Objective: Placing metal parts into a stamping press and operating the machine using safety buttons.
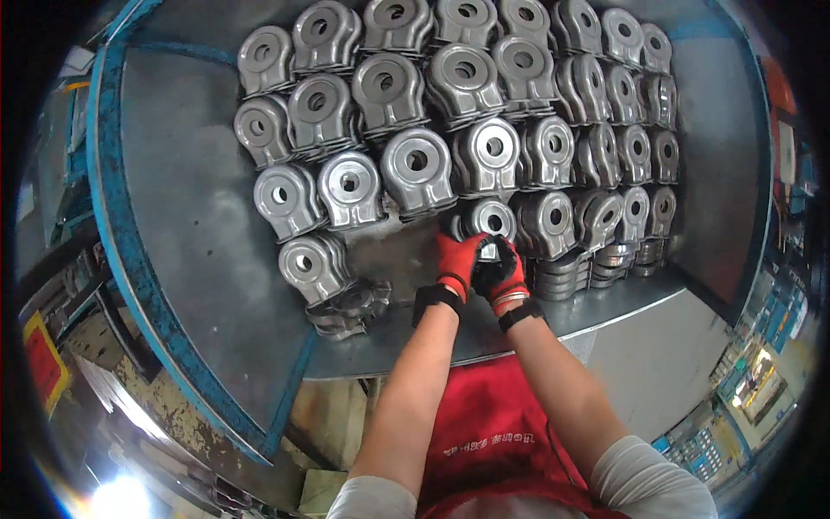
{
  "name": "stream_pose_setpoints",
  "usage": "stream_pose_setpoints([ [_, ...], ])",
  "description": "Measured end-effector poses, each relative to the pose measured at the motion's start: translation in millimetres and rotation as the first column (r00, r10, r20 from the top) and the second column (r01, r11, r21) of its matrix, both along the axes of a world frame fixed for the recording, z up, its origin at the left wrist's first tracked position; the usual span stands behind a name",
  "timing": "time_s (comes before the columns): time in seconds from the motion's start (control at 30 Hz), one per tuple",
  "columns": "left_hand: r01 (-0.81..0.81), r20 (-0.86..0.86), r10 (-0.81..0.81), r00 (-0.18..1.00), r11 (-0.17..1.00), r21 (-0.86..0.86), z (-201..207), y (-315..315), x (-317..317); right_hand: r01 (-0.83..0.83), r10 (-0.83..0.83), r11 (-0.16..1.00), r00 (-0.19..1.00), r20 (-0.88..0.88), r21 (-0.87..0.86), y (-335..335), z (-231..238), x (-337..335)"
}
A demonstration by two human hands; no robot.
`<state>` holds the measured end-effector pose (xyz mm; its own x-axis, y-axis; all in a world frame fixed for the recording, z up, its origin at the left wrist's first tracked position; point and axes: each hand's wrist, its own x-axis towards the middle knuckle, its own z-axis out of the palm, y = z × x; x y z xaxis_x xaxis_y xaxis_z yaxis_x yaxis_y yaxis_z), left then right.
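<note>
Both my hands wear red gloves with black palms and fingers, and dark bands circle my wrists. My left hand [460, 259] is closed on the left side of a stack of shiny stamped metal brackets [493, 213], round with a central hole and a short neck. At the neck of that same stack, my right hand [501, 275] grips from the front, its thumb near the other hand. Part of the stack and most fingertips are hidden behind the gloves. Directly behind it stands another bracket stack [488, 154], and a further stack [548, 221] is close on the right.
Several rows of similar bracket stacks [387, 91] fill the grey metal bin floor [393, 259]. Blue-edged side walls [108, 186] rise left and right. At the front left, a stack [313, 266] stands beside brackets lying flat [350, 307]. The bin's front edge [596, 327] runs before me.
</note>
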<state>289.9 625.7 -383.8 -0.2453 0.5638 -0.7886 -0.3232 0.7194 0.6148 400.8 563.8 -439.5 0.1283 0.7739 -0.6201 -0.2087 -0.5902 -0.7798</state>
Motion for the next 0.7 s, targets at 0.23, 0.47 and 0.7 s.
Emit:
stream_pose_setpoints([
  [0.23, -0.183, 0.030, 0.182, 0.983, 0.983, 0.018, 73, -41, 26, -0.344, 0.327, 0.930, 0.935, 0.136, 0.130, 1, 106, 18],
  [0.47, -0.493, 0.121, 0.478, 0.870, 0.853, 0.175, 258, -92, 42, -0.719, 0.550, 0.605, 0.689, 0.472, 0.343, 0, 237, 47],
  [0.7, -0.660, 0.102, 0.699, 0.708, 0.603, 0.448, 357, -151, 19, -0.931, 0.566, -0.069, 0.260, 0.782, 0.359, 33, 365, 31],
])
